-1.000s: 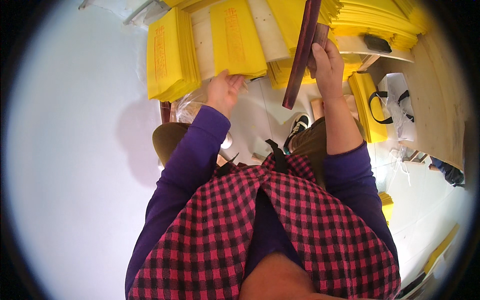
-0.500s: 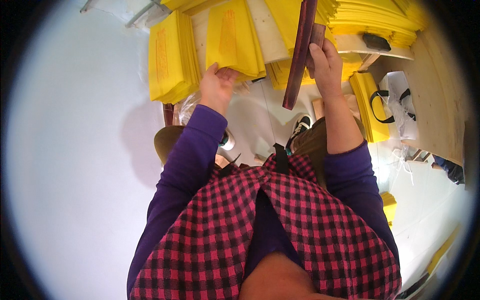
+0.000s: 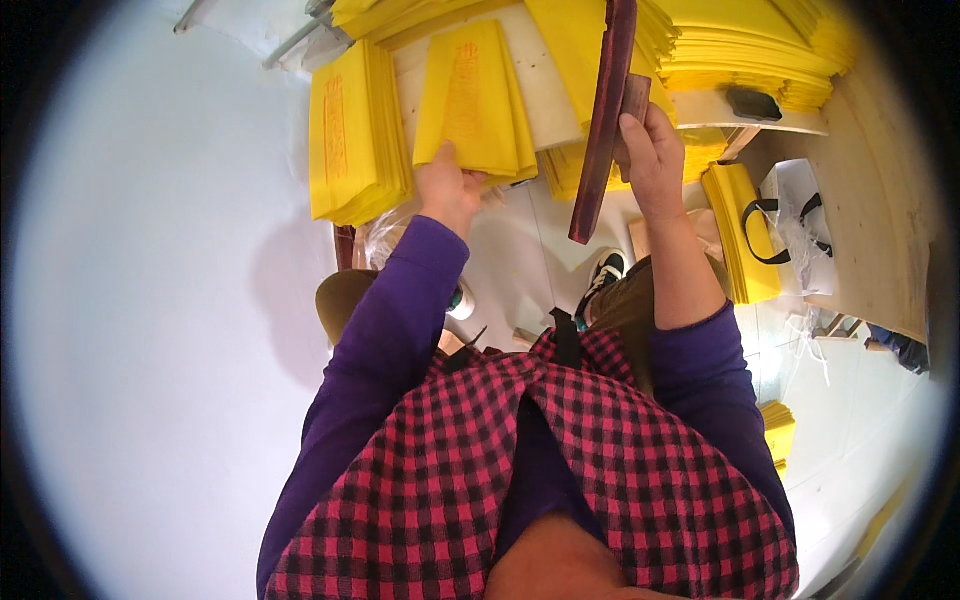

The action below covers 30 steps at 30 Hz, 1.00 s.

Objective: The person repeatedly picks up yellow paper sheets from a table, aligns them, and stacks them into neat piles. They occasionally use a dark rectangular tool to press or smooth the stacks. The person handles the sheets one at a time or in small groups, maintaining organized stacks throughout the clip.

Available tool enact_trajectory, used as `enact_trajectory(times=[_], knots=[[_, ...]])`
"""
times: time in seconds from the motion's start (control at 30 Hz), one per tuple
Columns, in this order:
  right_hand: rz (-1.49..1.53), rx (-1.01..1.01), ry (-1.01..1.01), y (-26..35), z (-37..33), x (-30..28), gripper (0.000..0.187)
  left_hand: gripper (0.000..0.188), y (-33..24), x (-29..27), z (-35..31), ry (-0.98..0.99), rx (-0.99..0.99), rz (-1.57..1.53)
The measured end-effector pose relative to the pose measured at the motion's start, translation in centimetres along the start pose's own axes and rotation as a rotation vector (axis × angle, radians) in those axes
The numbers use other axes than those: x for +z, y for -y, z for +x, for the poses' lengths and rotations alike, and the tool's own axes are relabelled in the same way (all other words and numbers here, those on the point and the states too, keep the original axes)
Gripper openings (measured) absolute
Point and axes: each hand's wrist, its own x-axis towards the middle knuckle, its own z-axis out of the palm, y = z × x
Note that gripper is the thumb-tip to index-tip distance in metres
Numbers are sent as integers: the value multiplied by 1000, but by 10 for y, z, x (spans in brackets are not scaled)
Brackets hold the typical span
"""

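Fingers of the left hand (image 3: pixel 447 187) pinch the lower edge of a folded bundle of yellow paper (image 3: pixel 473 100), which lies on the white board (image 3: pixel 545 85) between a thicker yellow stack (image 3: pixel 352 135) at the left and more yellow sheets at the right. A second ago that hand was lower and clear of the paper; it has since climbed onto the bundle, so the sheets are now in hand to be shifted or lifted. Right hand (image 3: pixel 652 155) stays clenched round a small dark block, steadying the long dark wooden strip (image 3: pixel 603 120) that stands upright just beside the bundle. A white bag with black handles (image 3: pixel 795 225) sits well apart on the right.
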Motion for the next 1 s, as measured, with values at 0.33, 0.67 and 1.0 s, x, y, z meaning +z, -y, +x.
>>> enact_trajectory(times=[0.33, 0.67, 1.0], knots=[[-14, 2, 8, 1, 1, -1, 20, 31, -78, 37, 5, 137, 119, -11], [59, 39, 9, 2, 1, -3, 14, 29, -167, 72, 19, 316, 315, 116], [17, 49, 3, 4, 0, 2, 15, 28, -257, 62, -4, 363, 610, 77]])
